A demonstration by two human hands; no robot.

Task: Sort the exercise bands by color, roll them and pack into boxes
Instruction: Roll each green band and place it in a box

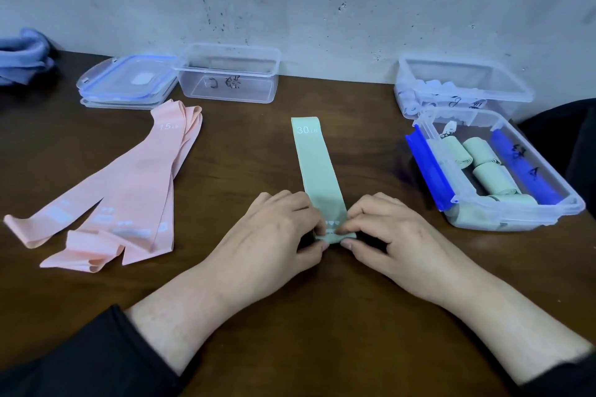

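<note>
At the far left edge of the dark wooden counter (354, 316) lies a heap of blue bands (24, 56), unrolled. Nearer the middle sit two stacked lids (125, 80) with blue seals, and just beside them an open clear box (229, 72) against the wall, with nothing visible inside it. In front of these, the pink bands (129, 190) lie flat and overlapping, one marked 15 LB, none rolled yet.

At centre, a single green band (317, 167) marked 30 LB is stretched flat away from the person. The left hand (277, 229) and right hand (383, 229) meet at its near end, fingertips and thumbs of both pinching the first small fold of the band, so each hand is clamped on the green band. The step in hand looks like the start of a roll: only a turn or so is made.

To the right, a clear box (522, 216) with blue clips holds several rolled green bands (490, 176); behind it, another clear box (464, 87) holds pale rolled bands (416, 100).

Next, the roll likely needs to be kept tight and square while it is wound toward the far end, then set in the box with blue clips.
</note>
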